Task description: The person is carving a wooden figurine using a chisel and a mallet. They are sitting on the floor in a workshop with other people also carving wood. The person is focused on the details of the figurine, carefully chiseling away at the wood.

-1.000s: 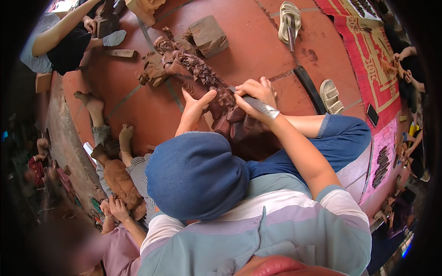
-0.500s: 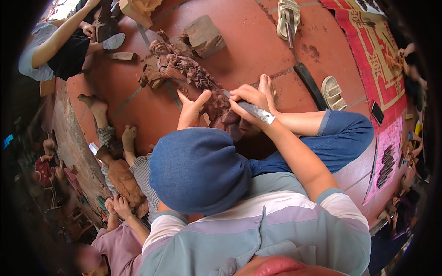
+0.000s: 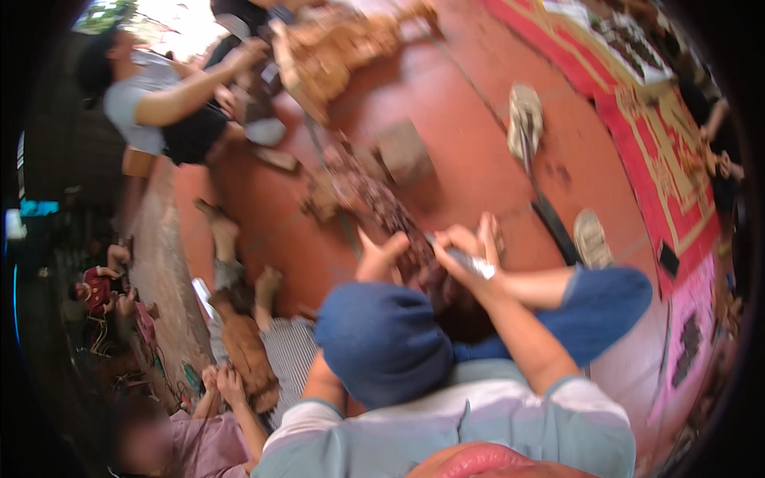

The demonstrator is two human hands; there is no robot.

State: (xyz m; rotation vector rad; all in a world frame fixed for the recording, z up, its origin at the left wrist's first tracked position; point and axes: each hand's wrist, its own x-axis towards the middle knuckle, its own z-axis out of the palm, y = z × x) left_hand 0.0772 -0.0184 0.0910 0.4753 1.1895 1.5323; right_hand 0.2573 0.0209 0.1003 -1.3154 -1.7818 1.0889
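Spread wide at thumb and forefinger, the left hand (image 3: pixel 378 259) is laid against a reddish-brown wood carving (image 3: pixel 386 207), while a slim carving tool (image 3: pixel 483 268) is clasped in the curled fingers of the right hand (image 3: pixel 458 243), its forward end directed at the wood. The scene is set on a red tiled floor (image 3: pixel 462 135), bordered at right by a red mat (image 3: pixel 685 191) patterned in gold. Near the top, a large, paler carved piece (image 3: pixel 343 60) is placed beyond the reddish-brown carving, which is laid slantwise, its nearer end partly hidden behind a denim-clad knee (image 3: pixel 382 342). Just beside the carving's far end, a rough wooden block (image 3: pixel 402 151) is rested on the tiles. To the right, a long, dark implement (image 3: pixel 556 231) is laid with its thin rod across one of two pale sandals (image 3: pixel 592 239). Smallest, a black phone (image 3: pixel 668 260) is positioned by the mat's edge.
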